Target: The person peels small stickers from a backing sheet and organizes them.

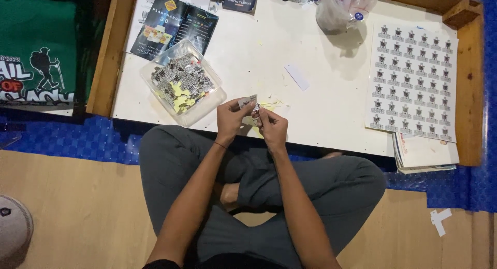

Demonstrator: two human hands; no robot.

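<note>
Both hands pinch one small sticker (248, 102) at worktop (321, 119) edge: left hand (229, 120) grips its side, right hand (271, 126) picks at it w/ fingertips. Tub (182, 83) to the left already approx half full of cut stickers; full sheet (412, 81) on the right uncut, so plenty left, I'd judge.

White board (269, 46), sticker sheet (412, 75), clear tub (182, 83), dark brochure (173, 25)
</note>
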